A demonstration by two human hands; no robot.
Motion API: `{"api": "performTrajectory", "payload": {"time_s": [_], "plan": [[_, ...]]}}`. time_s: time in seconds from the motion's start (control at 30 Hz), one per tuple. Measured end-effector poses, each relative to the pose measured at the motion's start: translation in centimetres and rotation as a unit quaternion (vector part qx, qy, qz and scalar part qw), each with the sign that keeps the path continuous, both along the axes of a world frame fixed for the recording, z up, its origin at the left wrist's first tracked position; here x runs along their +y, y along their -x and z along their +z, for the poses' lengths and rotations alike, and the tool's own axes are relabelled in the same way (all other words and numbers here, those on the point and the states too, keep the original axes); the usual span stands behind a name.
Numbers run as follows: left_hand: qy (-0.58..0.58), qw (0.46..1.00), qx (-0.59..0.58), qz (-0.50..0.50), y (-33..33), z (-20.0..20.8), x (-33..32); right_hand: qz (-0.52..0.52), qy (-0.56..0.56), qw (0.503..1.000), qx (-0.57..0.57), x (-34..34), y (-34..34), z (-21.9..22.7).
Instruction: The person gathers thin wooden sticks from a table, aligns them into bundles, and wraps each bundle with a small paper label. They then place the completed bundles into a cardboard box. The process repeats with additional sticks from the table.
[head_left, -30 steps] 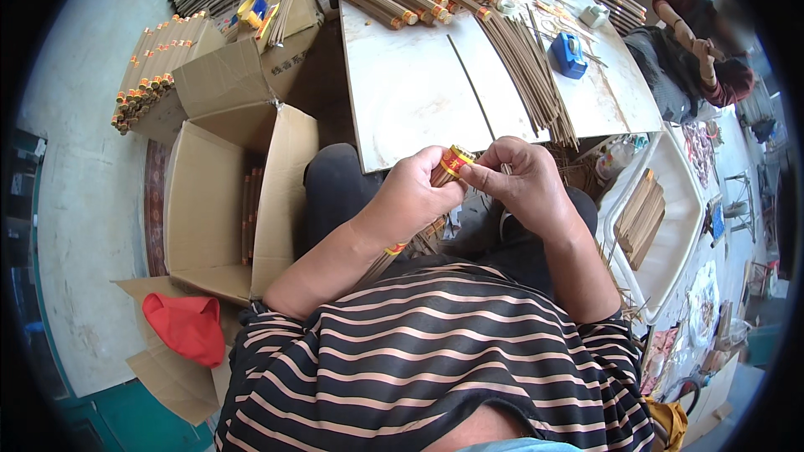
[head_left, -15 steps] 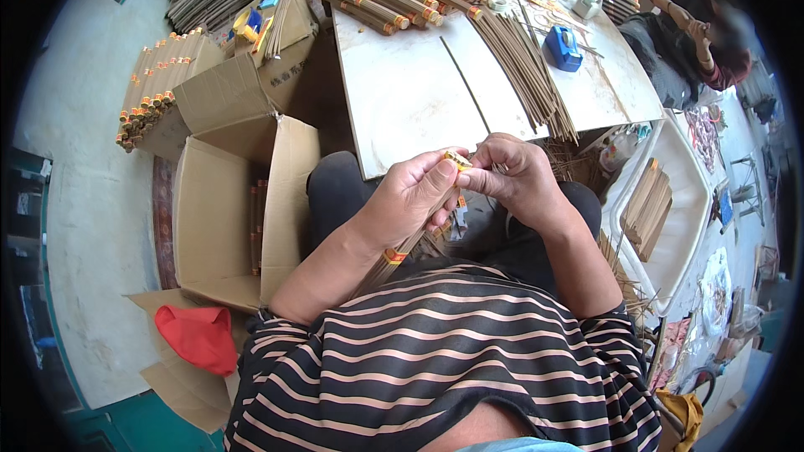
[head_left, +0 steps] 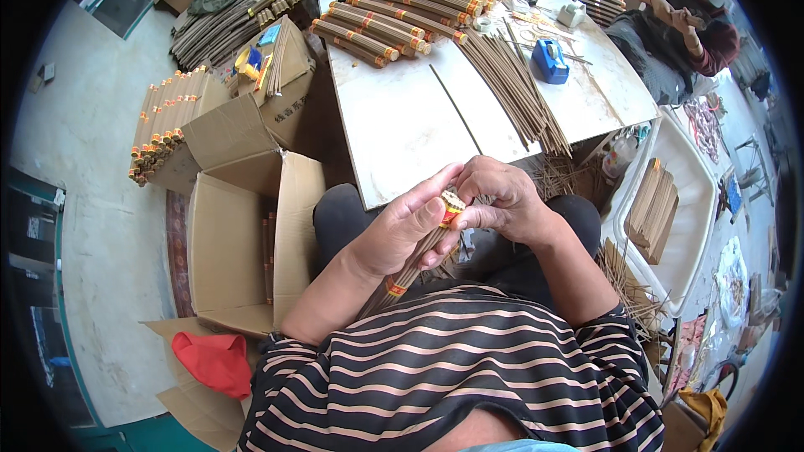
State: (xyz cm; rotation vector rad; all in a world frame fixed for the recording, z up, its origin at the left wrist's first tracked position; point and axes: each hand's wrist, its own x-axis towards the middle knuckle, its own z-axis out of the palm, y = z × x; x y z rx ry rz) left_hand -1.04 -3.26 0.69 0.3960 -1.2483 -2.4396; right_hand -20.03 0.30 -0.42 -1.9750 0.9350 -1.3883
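Note:
A bundle of thin brown incense sticks (head_left: 412,269) slants up from my lap, with red and yellow bands round it. My left hand (head_left: 392,236) is wrapped round the bundle just below its upper end, the thumb lying along the side. At that end, my right hand (head_left: 507,202) pinches the yellow and red paper band (head_left: 452,211) between thumb and fingers. The cut stick ends show as a round face at the top. The bundle's lower end is hidden against my striped shirt.
Ahead is a white table (head_left: 394,125) with banded bundles (head_left: 410,4), loose sticks (head_left: 507,84) and a blue tape dispenser (head_left: 549,61). An open carton (head_left: 230,243) stands left, a red cloth (head_left: 213,363) by it. A white tub (head_left: 695,201) holds sticks at right. Two people sit beyond the table.
The view has shifted, so the table's far side shows more. More of the bundle's end face and band is visible between my hands. Both hands keep their hold.

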Motion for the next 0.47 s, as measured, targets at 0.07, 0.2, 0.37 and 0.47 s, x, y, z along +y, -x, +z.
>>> {"api": "performTrajectory", "payload": {"time_s": [0.07,0.2,0.37,0.47], "plan": [[-0.007,1.0,0.017,-0.006,0.19,-0.02,-0.05,0.019,0.002,1.0,-0.008,-0.1,0.22,-0.08],[-0.063,0.996,0.05,-0.043,0.5,0.35,-0.26,0.052,-0.01,0.998,-0.045,-0.17,0.43,-0.45],[-0.071,0.992,0.073,-0.075,0.57,-0.04,-0.07,0.1,-0.032,0.991,-0.086,0.19,0.58,-0.46],[-0.091,0.988,0.073,-0.103,0.4,-0.34,-0.4,0.139,-0.088,0.978,-0.127,0.28,0.9,-1.01]]}}
